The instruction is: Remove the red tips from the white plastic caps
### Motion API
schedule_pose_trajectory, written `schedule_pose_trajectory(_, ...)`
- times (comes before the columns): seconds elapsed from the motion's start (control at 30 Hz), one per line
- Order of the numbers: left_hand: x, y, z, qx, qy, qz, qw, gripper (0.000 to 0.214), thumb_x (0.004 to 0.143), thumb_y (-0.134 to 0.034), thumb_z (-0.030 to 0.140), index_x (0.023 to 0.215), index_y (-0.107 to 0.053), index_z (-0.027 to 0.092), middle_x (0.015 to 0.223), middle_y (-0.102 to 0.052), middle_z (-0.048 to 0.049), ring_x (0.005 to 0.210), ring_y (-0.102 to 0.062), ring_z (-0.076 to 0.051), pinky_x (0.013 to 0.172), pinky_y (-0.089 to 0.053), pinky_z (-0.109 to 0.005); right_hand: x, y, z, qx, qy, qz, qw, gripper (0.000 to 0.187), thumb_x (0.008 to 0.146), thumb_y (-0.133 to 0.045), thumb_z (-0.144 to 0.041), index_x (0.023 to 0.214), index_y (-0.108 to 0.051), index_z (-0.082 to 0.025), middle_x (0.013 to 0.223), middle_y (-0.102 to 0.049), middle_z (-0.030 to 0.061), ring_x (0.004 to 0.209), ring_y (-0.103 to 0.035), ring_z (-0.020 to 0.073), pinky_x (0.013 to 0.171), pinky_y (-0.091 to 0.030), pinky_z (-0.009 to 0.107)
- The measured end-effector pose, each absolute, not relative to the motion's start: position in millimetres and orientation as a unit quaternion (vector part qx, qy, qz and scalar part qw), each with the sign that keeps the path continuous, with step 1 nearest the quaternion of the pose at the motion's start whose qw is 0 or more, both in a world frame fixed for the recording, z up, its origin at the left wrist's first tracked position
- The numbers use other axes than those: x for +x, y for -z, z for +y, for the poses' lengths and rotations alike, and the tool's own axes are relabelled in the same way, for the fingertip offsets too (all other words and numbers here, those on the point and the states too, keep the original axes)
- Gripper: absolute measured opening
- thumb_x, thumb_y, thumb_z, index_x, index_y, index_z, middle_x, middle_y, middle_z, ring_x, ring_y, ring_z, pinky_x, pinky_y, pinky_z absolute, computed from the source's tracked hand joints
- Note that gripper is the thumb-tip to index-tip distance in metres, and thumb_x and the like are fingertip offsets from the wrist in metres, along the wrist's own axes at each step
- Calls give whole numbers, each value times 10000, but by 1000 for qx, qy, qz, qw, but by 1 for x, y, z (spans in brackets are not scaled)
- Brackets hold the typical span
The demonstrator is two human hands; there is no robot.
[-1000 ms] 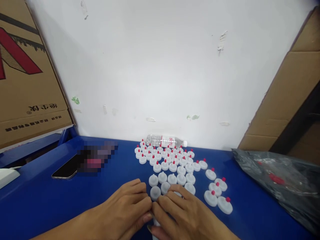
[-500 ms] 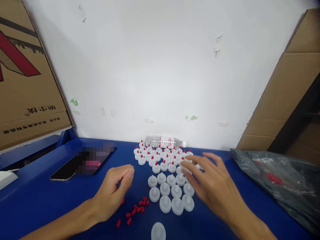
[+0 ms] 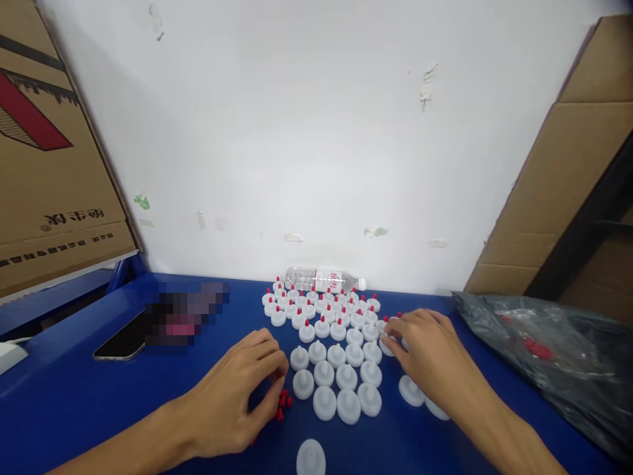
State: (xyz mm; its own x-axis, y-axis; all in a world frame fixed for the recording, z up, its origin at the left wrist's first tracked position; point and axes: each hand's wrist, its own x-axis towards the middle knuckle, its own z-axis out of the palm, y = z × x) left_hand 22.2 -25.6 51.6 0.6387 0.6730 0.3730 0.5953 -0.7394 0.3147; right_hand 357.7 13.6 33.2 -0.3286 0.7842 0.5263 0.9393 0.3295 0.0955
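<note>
My left hand (image 3: 237, 392) is curled over a small pile of red tips (image 3: 283, 399), thumb and forefinger close together. Whatever lies between those fingertips is hidden. My right hand (image 3: 428, 349) reaches to the right side of the group, its bent fingers around a white nozzle cap (image 3: 388, 347) that is partly covered. Several white nozzle caps without red tips (image 3: 346, 377) stand in rows between the hands. Behind them are several white caps with red tips (image 3: 306, 331). One bare cap (image 3: 311, 456) sits alone at the front; others (image 3: 411, 390) show beside my right wrist.
A clear plastic bottle (image 3: 324, 280) lies along the white wall behind the caps. To the left is a phone (image 3: 119, 336). A grey plastic bag (image 3: 544, 369) containing something red lies at right. Cardboard (image 3: 59, 165) flanks the blue table (image 3: 208, 330).
My left hand has moved right and down from beside the red tips to over them. My right hand has shifted right, its spread fingers now bent around a cap. The view has shifted slightly.
</note>
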Motion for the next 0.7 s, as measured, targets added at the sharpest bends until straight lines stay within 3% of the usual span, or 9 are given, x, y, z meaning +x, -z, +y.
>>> schedule_pose_trajectory(0.2, 24, -52, -28, 902, -235, 355, 77, 178, 949, -468, 102, 984, -612, 200, 926, -629, -57, 850, -538, -223, 752, -429, -358, 353, -40, 11, -571, 187, -782, 168, 229, 1055, -504, -333, 1086, -717, -256, 932, -771, 51, 941, -710, 269, 988, -427, 491)
schedule_pose_trajectory(0.37, 24, -51, -25, 901, -214, 370, 74, 206, 963, -463, 105, 1007, -639, 201, 957, -651, -58, 869, -550, -227, 807, -434, -382, 361, -47, 9, -633, 202, -737, 123, 327, 1076, -414, -337, 1017, -714, -221, 948, -759, 105, 948, -706, 322, 956, -414, 514)
schedule_pose_trajectory(0.57, 22, -49, -24, 902, -187, 381, 76, 260, 945, -473, 99, 1101, -646, 215, 954, -658, -57, 881, -560, -241, 814, -436, -388, 373, -40, 9, -695, 180, -695, 41, 218, 1012, -514, -300, 1009, -706, -197, 808, -748, 117, 878, -727, 355, 784, -437, 445)
schedule_pose_trajectory(0.7, 23, -50, -24, 904, -174, 382, 78, 281, 924, -491, 84, 1122, -638, 219, 945, -668, -48, 874, -560, -242, 828, -429, -391, 367, -40, 7, -713, 159, -683, 11, 218, 1024, -527, -310, 1028, -709, -189, 777, -767, 114, 803, -755, 341, 749, -450, 427)
